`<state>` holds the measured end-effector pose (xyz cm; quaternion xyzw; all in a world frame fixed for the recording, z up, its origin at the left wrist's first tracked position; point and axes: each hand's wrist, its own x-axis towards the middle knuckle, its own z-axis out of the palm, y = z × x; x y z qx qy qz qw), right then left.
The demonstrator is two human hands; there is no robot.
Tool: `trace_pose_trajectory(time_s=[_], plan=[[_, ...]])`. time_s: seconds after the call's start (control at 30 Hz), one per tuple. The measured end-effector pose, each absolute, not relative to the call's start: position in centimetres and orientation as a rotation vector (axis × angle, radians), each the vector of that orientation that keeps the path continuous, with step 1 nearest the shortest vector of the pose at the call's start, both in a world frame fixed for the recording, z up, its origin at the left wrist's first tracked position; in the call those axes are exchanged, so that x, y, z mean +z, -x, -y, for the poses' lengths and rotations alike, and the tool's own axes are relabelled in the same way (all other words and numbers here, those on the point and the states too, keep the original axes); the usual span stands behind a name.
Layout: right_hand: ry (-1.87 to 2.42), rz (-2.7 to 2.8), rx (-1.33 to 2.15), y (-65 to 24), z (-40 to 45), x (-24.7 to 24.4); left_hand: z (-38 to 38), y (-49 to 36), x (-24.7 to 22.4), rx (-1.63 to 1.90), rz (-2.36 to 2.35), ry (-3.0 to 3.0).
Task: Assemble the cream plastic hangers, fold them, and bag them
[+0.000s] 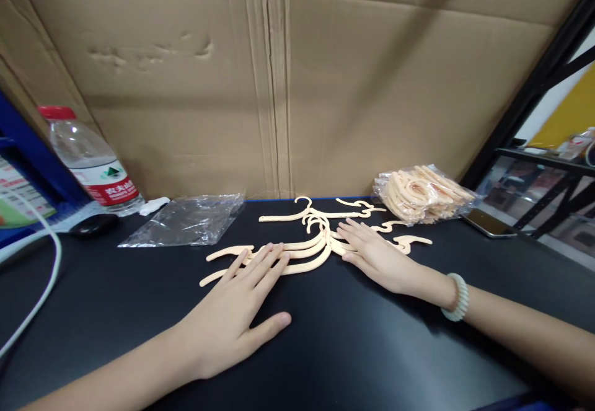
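Several cream plastic clothes hangers [307, 267] lie overlapped on the black table, their hooks bunched together in the middle. My left hand [237, 312] rests palm down with fingers spread, its fingertips over the hangers' left arms. Flat across the right arms lies my right hand [376, 253], fingers stretched out and a pale beaded bracelet [458, 297] on the wrist. Neither hand grips anything. Behind the stack, one more hanger [283, 217] lies with its hook pointing away from me. The hanger parts under my fingers are hidden.
A clear bag of packed hangers [423, 194] sits at the back right, beside a phone [490, 224]. An empty plastic bag [186, 222], a black mouse [95, 225] and a red-capped bottle [100, 163] are on the left. A cardboard wall [372, 76] closes off the back.
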<state>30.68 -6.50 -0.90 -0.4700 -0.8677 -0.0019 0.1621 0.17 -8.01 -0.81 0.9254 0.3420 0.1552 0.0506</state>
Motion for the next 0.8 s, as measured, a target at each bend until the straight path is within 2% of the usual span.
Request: trace_pose_trajectory(time_s=[0.1, 0.2, 0.33, 0.47, 0.63, 0.8], plan=[[1.302, 2.386, -0.091, -31.5, 4.5, -0.2, 7.8, -0.1, -0.9, 0.498, -1.029, -2.834], [1.551, 2.302, -0.145, -33.0, 1.2, 1.5, 8.2, -0.4, -1.0, 0.583, -1.111, -2.837], [1.736, 2.308, -0.089, -35.0, -3.4, 3.2, 8.6, -0.6, -0.7, 0.590, -1.084, -2.872], [1.808, 2.357, 0.018, -35.5, -6.0, 2.7, 8.8, -0.4, -0.4, 0.657, -1.046, -2.869], [1.765, 2.283, 0.112, -35.3, -6.5, 2.8, 8.8, -0.4, -0.3, 0.724, -0.996, -2.873], [1.522, 2.157, 0.302, -33.2, -4.6, 5.6, 9.0, -0.6, 0.1, 0.957, -0.864, -2.767]])
